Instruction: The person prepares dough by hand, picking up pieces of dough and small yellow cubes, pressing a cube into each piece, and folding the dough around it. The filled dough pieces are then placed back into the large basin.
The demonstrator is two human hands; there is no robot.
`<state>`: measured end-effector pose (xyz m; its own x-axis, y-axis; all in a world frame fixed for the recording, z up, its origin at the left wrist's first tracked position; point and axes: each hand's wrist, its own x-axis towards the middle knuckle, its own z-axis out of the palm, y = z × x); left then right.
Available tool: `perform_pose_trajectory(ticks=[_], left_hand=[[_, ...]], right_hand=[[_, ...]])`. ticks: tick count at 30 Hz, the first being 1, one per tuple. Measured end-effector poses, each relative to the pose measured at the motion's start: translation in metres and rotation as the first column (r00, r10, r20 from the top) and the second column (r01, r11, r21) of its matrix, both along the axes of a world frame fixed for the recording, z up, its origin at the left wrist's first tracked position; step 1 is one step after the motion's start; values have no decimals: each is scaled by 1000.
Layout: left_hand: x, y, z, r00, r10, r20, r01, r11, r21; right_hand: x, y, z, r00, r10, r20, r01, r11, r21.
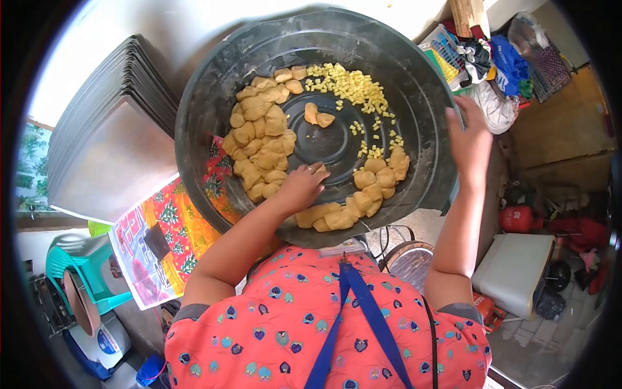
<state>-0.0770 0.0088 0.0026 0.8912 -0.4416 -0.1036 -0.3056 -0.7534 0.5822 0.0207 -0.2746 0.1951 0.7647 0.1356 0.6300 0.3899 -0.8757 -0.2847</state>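
Note:
A large dark basin (424, 149) holds many lumps of tan dough (259, 146) along its left side, with more at its lower right. Small pale-yellow cubes (350, 84) are heaped at its upper right, some scattered below. Two dough pieces (319, 117) lie together near the middle. My left hand (303, 188) is low inside the basin beside the left dough lumps, its fingers closed on what looks like a small dough piece; the hand partly hides it. At the basin's right rim, my right hand (470, 133) grips the edge, thumb apart from the other fingers.
A stack of metal trays (107, 149) leans at left above a bright printed cloth (181, 227). Lower left are a teal plastic chair (84, 266) and a scale (103, 343). Bags and cloths (499, 71) pile up at upper right; a pale container (515, 269) stands at right.

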Motion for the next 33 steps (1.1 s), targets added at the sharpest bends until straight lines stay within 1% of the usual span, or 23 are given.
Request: perform_pose_trajectory(ticks=[2, 3, 4, 5, 6, 7, 8, 11, 14, 17, 18, 21, 24, 26, 27, 30, 31, 33], left_hand=[[-4, -3, -9, 981, -42, 190, 21, 993, 113], [-5, -3, -11, 989, -115, 97, 90, 969, 229], [-5, -4, -11, 985, -174, -2, 165, 928, 334], [-6, -4, -12, 970, -219, -108, 244, 870, 428], [-6, -4, -12, 977, -193, -86, 212, 901, 378], [-5, -5, -12, 984, -165, -64, 177, 928, 328], [-4, -4, -13, 990, -136, -44, 142, 951, 274], [-1, 0, -13, 997, -49, 64, 36, 981, 190], [-5, 1, -29, 971, -106, 214, 50, 967, 248], [-7, -2, -20, 986, -90, 142, 48, 960, 274], [-5, -3, -10, 981, -34, 188, -6, 978, 210], [0, 1, -22, 994, 43, 97, -67, 962, 266], [-6, 6, -20, 991, 67, 116, -96, 958, 268], [-4, 6, -25, 998, 35, 60, -47, 977, 206], [-4, 6, -26, 999, 17, 32, -22, 985, 174], [0, 5, -22, 999, 44, 22, -45, 998, 53], [2, 4, -17, 996, 90, -20, -92, 993, -73], [7, 4, -8, 980, 163, -117, -192, 931, -311]], right_hand=[[0, 41, -6, 975, 207, -76, -211, 977, -41], [4, 58, -15, 948, 286, -141, -294, 955, -39], [7, 72, -27, 920, 327, -214, -355, 929, -106], [10, 85, -38, 871, 364, -330, -435, 884, -172], [12, 98, -46, 798, 272, -538, -458, 854, -248], [17, 105, -52, 735, 206, -646, -512, 793, -330], [24, 110, -61, 658, 111, -745, -525, 776, -348], [65, 116, -83, 460, -175, -871, -605, 656, -452], [110, 100, -115, 513, -228, -828, -491, 713, -501], [131, 86, -133, 662, -228, -714, -291, 799, -526], [145, 77, -150, 668, -199, -717, -301, 809, -505], [154, 74, -172, 749, -228, -622, -152, 855, -496], [168, 75, -200, 845, -167, -507, -127, 859, -496], [181, 77, -214, 866, -106, -489, -159, 869, -469], [181, 82, -212, 874, -76, -480, -174, 873, -455], [177, 92, -206, 836, -203, -510, -136, 824, -550], [176, 95, -204, 820, -224, -527, -120, 833, -541], [173, 99, -200, 785, -267, -559, -84, 848, -523]])
